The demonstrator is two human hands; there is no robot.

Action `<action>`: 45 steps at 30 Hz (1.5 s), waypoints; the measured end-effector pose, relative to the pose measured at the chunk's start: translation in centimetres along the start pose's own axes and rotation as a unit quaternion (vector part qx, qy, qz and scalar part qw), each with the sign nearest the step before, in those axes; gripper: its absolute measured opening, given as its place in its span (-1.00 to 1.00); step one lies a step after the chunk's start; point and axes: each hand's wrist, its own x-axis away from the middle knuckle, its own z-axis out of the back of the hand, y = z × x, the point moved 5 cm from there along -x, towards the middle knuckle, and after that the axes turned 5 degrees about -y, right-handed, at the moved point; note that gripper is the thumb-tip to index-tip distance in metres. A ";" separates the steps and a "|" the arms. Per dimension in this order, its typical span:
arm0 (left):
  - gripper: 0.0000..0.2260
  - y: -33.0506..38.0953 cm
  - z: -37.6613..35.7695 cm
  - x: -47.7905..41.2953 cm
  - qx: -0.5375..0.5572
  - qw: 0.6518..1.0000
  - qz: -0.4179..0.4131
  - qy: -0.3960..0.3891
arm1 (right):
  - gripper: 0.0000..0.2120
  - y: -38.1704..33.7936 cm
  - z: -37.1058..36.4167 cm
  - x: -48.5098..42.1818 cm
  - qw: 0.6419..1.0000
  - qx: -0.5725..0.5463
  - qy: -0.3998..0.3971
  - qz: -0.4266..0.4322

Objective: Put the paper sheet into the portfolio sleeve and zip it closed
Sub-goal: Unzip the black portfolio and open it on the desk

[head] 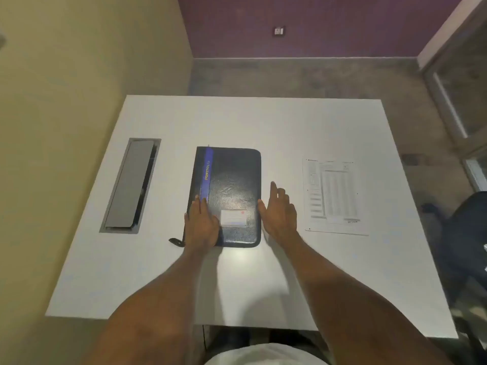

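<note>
The left hand (201, 225) lies flat, palm down and fingers spread, on the near left corner of the portfolio (232, 191), its fingertips reaching the blue stripe (206, 175) that runs along the spine side. It presses rather than grips. The right hand (279, 212) is open too, fingers loosely extended and holding nothing, with its thumb against the portfolio's right edge and the rest of it on the table (263, 122) just beside the cover.

The portfolio is closed and lies flat near the middle of the surface, long side running away from the person. A small white label (233, 218) sits on its cover between the two hands, and a dark zipper pull (176, 241) trails off its near left corner onto the table.

The paper sheet (333, 196) lies flat towards the right edge of the surface, apart from the right hand and untouched. A grey cable hatch (130, 185) is set into the surface near the left edge.
</note>
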 end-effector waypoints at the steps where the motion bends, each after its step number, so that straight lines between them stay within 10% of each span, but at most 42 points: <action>1: -0.46 -0.6 -0.2 -0.3 0.000 1.000 0.017 -0.010 | -0.39 -0.2 -0.5 -0.2 1.000 -0.004 -0.020 -0.006; 32: -0.53 -2.2 5.2 -28.6 -0.032 0.997 0.020 -0.072 | -0.32 -4.3 -4.0 -23.3 0.994 -0.044 -0.075 -0.070; 45: -0.56 -1.4 4.2 -30.6 0.031 0.992 0.017 -0.121 | -0.70 -4.2 -4.2 -26.9 0.995 -0.023 -0.090 -0.029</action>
